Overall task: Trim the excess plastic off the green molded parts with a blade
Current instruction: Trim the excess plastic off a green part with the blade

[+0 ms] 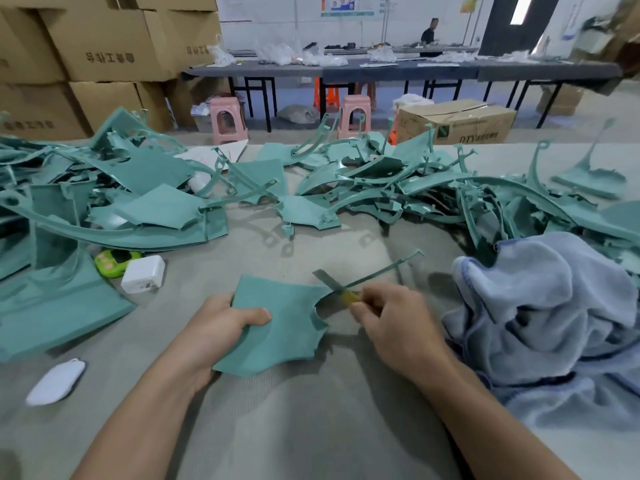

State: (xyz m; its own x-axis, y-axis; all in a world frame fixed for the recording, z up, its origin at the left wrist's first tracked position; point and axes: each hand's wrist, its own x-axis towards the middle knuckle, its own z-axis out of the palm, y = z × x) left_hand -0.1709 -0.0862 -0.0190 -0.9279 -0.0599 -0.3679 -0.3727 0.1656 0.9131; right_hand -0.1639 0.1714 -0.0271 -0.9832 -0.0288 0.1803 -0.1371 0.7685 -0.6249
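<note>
Workpiece: flat green molded plastic part [280,327], held low over the grey-covered tabletop [311,427]. The left hand [221,327] grips its left edge, thumb curled over the upper face. The right hand [391,320] pinches a yellow-handled metal blade [327,278], which crosses the part's thin green strip [388,270]. Heaped green molded parts [415,188] lie beyond, a crumpled blue towel [554,323] at right.

Forearms outstretched — left hand [221,327] clasped, right hand [391,317] pinched
</note>
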